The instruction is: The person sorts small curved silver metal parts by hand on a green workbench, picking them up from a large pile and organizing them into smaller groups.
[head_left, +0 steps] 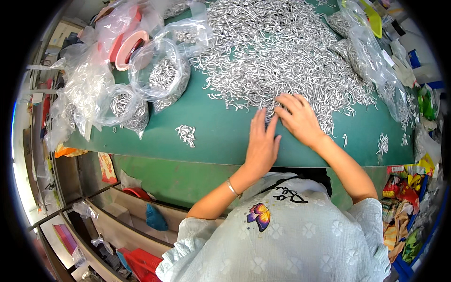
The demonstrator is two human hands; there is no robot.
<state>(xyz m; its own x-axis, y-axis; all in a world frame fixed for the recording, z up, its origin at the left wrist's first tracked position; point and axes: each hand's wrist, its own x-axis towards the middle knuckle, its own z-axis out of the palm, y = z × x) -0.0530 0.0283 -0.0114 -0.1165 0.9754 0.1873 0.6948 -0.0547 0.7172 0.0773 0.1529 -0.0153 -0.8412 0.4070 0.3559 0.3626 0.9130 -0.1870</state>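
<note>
A green surface (221, 136) fills the upper view, its near edge in front of the person. Across its middle, back to the far edge, spreads a heap of small curved silvery pieces (277, 56). Clear bags (184, 85) of similar pieces stand toward the left edge. At the heap's near fringe, the right hand (300, 120) bends its fingers onto pieces; the left hand (263, 141) extends its own beside them. Whether either grips one, I cannot tell. A small cluster (186, 135) lies nearer the left corner.

Curved silvery pieces (286, 56) — loosely heaped
</note>
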